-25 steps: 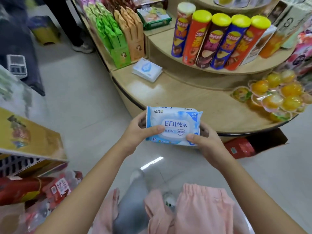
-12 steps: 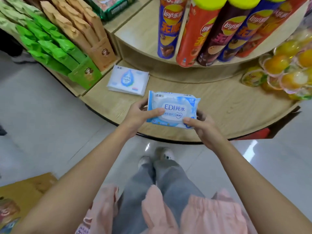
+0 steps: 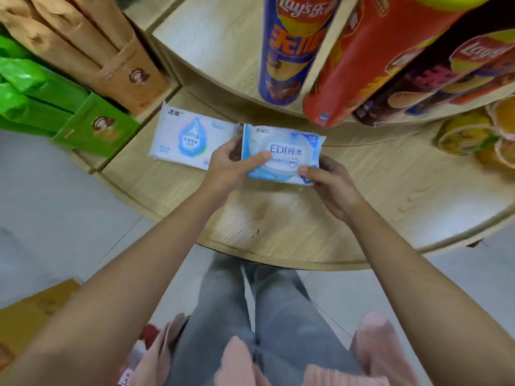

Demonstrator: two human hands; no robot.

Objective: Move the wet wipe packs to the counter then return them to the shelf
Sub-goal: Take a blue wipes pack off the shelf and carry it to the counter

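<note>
Two wet wipe packs are counted at the lower shelf tier [image 3: 278,218]. A white pack [image 3: 189,137] is laid flat on the wood, and a blue pack [image 3: 289,146] is held just beside it, to the right. The blue pack is clamped from both ends: the left hand [image 3: 228,168] thumb is pressed across its front and the right hand [image 3: 331,188] thumb is pinned on a lower corner, with the fingers curled behind, mostly hidden. Whether it touches the wood cannot be told. On the upper tier [image 3: 217,37] at least three chip cans [image 3: 289,51] are stood – tops cut off.
</note>
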